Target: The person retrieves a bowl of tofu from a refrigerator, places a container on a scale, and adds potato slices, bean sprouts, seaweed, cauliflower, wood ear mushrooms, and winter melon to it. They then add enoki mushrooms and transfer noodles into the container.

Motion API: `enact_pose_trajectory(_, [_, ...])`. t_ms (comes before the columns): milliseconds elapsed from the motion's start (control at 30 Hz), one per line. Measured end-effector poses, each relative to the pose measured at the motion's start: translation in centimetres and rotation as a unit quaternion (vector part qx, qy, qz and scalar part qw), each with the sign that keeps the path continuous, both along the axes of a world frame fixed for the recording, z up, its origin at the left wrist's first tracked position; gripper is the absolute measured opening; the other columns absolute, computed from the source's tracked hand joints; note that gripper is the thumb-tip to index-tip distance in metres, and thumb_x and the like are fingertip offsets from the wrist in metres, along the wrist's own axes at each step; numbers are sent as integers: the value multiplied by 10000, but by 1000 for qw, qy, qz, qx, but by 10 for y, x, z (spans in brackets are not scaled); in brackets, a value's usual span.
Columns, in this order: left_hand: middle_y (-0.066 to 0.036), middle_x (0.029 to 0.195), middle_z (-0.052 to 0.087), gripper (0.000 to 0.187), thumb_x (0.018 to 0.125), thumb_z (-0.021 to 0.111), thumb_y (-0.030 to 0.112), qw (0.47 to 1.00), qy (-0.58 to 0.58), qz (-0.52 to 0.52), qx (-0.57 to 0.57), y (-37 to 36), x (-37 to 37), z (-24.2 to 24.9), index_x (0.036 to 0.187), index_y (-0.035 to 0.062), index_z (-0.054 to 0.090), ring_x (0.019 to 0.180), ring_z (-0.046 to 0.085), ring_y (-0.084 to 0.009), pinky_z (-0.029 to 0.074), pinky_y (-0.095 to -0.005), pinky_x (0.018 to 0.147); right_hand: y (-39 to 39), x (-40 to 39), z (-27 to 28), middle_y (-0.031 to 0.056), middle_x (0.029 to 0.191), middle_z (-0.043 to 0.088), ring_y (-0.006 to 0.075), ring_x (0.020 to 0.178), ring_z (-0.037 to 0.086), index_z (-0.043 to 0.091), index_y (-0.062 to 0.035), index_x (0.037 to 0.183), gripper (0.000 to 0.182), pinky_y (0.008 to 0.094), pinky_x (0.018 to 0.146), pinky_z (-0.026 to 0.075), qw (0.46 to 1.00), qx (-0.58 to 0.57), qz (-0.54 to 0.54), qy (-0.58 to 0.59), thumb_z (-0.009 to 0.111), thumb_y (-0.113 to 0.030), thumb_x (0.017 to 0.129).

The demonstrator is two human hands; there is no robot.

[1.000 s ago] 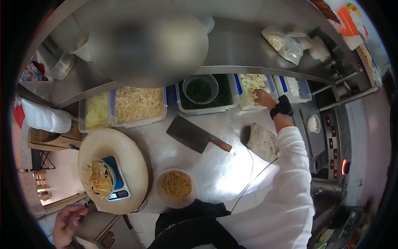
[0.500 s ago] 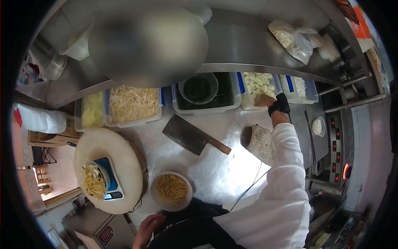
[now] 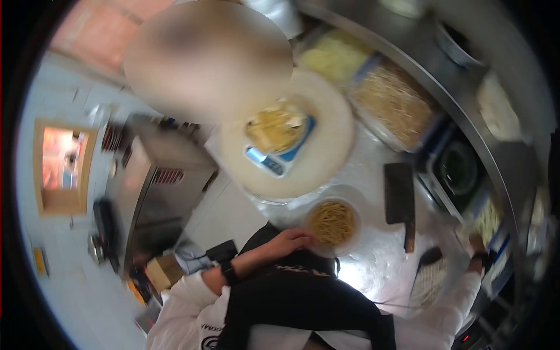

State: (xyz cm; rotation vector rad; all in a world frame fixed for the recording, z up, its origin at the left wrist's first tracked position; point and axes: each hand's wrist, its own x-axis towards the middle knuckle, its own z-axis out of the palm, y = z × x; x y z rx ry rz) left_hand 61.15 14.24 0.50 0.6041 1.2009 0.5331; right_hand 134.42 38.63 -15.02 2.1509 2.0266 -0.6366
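The view is tilted and blurred by motion. My left hand (image 3: 290, 239) lies at the near rim of a white bowl of yellow strips (image 3: 332, 223), fingers loosely spread and pointing at it. At the far right my right hand (image 3: 475, 248), with a black wrist strap, reaches to a tub of white pieces (image 3: 489, 220); blur hides its grip. A cleaver (image 3: 399, 201) lies flat between the two hands. A blue scale carrying a bowl of yellow strips (image 3: 277, 137) sits on a round cutting board (image 3: 326, 166).
Tubs line the counter's back: pale yellow pieces (image 3: 335, 55), bean sprouts (image 3: 396, 102), dark greens with a bowl (image 3: 461, 169). A checked cloth (image 3: 429, 281) lies near my right forearm. Steel cabinets (image 3: 157, 181) and tiled floor are at the left.
The camera has swung hard, so the counter now runs diagonally. My left hand rose from below the counter to the bowl's rim. My right hand stays at the tub of white pieces.
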Motion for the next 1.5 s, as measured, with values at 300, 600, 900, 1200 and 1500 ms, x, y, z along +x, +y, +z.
enact_pose_trajectory(300, [-50, 1044, 581, 230, 912, 417, 123, 996, -39, 82, 24, -22, -7, -9, 1092, 24, 521, 929, 543, -119, 424, -250, 819, 16, -9, 11, 84, 874, 577, 239, 778, 551, 546, -3, 1053, 404, 323, 719, 448, 991, -62, -59, 102, 586, -257, 741])
enact_pose_trajectory(600, [-66, 969, 597, 215, 898, 404, 94, 988, -45, 149, -4, -37, -16, -10, 1036, 1, 539, 882, 559, -135, 444, -262, 813, 17, -19, 22, 60, 863, 562, 216, 759, 534, 545, -4, 1054, 372, 309, 699, 439, 984, -68, -79, 144, 557, -235, 762])
enact_pose_trajectory(900, [-51, 1044, 588, 249, 913, 401, 144, 990, -49, 129, 7, -43, -18, -12, 1102, 36, 523, 930, 541, -122, 417, -253, 812, 22, -18, 15, 36, 851, 546, 193, 739, 518, 544, -5, 1055, 341, 294, 680, 430, 978, -47, -88, 181, 527, -212, 784])
enact_pose_trajectory(1200, [-56, 1015, 599, 226, 898, 431, 135, 992, -54, 116, 11, -27, -24, -3, 1072, 29, 532, 904, 561, -127, 433, -249, 773, 39, 38, 18, 86, 844, 560, 181, 736, 532, 537, -23, 963, 188, 308, 635, 449, 987, 152, -32, 37, 503, -162, 841])
enact_pose_trajectory(1500, [-17, 1060, 555, 387, 880, 486, 421, 916, 86, 339, 196, 49, -110, 32, 1119, 117, 476, 949, 538, -141, 412, -319, 796, -13, -6, 50, 15, 792, 534, 123, 687, 490, 547, -77, 913, 102, 258, 593, 414, 831, 171, -242, 470, 547, -109, 816])
